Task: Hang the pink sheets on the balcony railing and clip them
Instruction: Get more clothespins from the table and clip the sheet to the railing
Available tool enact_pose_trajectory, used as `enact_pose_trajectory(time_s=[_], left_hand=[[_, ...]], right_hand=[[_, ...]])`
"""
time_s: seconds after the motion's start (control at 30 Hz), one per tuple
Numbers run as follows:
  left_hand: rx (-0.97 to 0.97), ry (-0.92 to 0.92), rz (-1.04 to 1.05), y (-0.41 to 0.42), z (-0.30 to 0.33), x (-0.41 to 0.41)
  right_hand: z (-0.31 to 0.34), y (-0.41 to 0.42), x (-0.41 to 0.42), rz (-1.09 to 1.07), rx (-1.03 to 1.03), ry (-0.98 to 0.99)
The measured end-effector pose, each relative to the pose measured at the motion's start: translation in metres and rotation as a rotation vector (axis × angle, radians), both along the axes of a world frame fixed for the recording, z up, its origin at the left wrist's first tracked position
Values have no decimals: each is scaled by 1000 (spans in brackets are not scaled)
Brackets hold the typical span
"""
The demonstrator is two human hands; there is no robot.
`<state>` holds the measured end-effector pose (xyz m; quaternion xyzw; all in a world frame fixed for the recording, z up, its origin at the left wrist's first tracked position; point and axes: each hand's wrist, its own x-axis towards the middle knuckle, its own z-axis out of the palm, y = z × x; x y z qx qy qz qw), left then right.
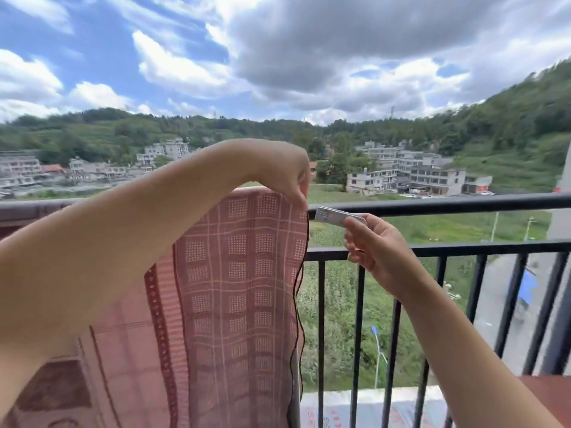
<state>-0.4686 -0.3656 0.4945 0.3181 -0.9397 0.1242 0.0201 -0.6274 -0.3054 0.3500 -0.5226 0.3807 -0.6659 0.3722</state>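
A pink checked sheet (241, 273) with dark trim hangs over the black balcony railing (432, 203), its right edge near the middle of the view. My left hand (287, 171) reaches over from the left and pinches the sheet's top right corner against the top rail. My right hand (374, 242) holds a pale grey clip (333, 215) by its tail, the clip's mouth pointing left at the sheet's corner, a short gap from it. I cannot tell whether the clip's jaws are spread.
The railing has a second horizontal bar (463, 247) and vertical black bars below it. More pink fabric (117, 366) hangs at the lower left. Beyond the rail lie green fields, buildings and hills far below.
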Motion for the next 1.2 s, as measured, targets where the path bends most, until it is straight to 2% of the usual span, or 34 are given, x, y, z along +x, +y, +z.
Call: enact_pose_trajectory(time_s=[0.2,0.4,0.6,0.77,0.93,1.2], left_hand=[[18,90,66,-7,-10,2],[25,80,58,-16,-3,3],[119,302,-85,-14,-9,13],[192,376,-126,-17,-13,18],[198,444,-173,-26,-15,16],[225,503,-220,-40,-13,10]], right_hand=[[9,13,0,-39,21,3],[12,19,10,-138,44,53],[18,35,17,-296,-101,226],[39,34,13,-391,-194,442],[47,12,12,-361,-140,576],[57,-17,5,-116,-11,481]])
